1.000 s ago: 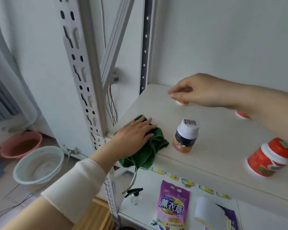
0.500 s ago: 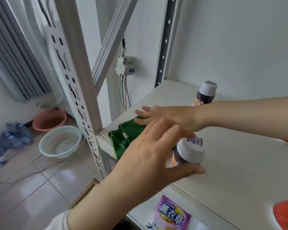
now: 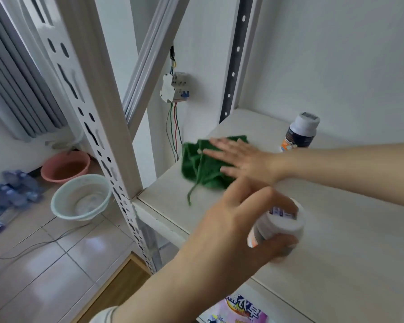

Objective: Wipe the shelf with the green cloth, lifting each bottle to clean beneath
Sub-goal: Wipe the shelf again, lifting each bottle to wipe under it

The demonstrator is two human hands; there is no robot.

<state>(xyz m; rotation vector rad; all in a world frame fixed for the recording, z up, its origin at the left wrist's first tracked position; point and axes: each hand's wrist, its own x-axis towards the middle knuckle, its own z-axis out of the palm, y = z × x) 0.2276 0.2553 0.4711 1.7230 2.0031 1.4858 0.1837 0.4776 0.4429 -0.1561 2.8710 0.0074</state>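
Note:
The green cloth (image 3: pixel 201 164) lies bunched at the left end of the white shelf (image 3: pixel 336 241). My right hand (image 3: pixel 245 159) reaches in from the right and presses flat on it, fingers straight. Nearer the front edge, my left hand (image 3: pixel 238 220) grips a small white-capped bottle (image 3: pixel 282 223), thumb below and fingers over it; the bottle looks tilted and blurred. A second white-capped bottle (image 3: pixel 300 131) with a dark and orange label stands upright at the back by the wall.
A perforated white post (image 3: pixel 98 136) and a diagonal brace frame the shelf's left end. A breaker box (image 3: pixel 175 87) with hanging wires sits on the wall. A pink basin (image 3: pixel 65 166), a pale basin (image 3: pixel 81 197) and water bottles (image 3: pixel 9 190) lie on the floor. A purple packet (image 3: pixel 243 311) lies on the lower shelf.
My left hand came off the cloth and took hold of the front bottle. My right hand moved from the back bottle onto the cloth and pushed it further back on the shelf.

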